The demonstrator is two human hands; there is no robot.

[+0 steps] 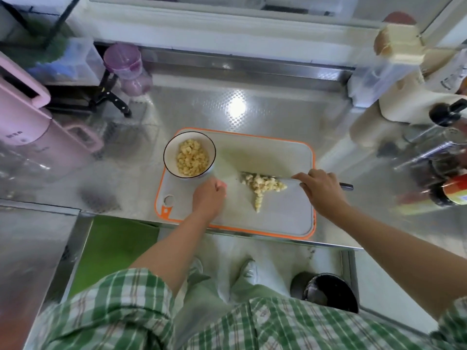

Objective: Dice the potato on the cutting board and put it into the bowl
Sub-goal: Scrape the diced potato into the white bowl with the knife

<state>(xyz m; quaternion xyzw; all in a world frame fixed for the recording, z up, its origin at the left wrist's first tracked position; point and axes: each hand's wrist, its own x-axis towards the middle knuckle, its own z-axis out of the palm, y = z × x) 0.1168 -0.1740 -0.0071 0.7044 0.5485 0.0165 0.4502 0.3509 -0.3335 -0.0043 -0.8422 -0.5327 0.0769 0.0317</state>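
A grey cutting board [278, 218] with an orange rim lies on the steel counter. A white bowl [169, 157] with a dark rim stands on the board's far left corner and holds diced potato [192, 157]. A pile of diced potato [261, 185] lies mid-board against a knife blade [257, 175]. My right hand [322, 190] grips the knife, whose handle end pokes out to the right. My left hand [208, 198] rests on the board just below the bowl, fingers curled; I cannot tell whether it touches the bowl.
A pink appliance [30, 127] and a purple jar [126, 64] stand at the left, with a black-handled knife [113, 102] beside them. Bottles and containers [442, 152] crowd the right. A black bin [328, 291] sits on the floor below the counter edge.
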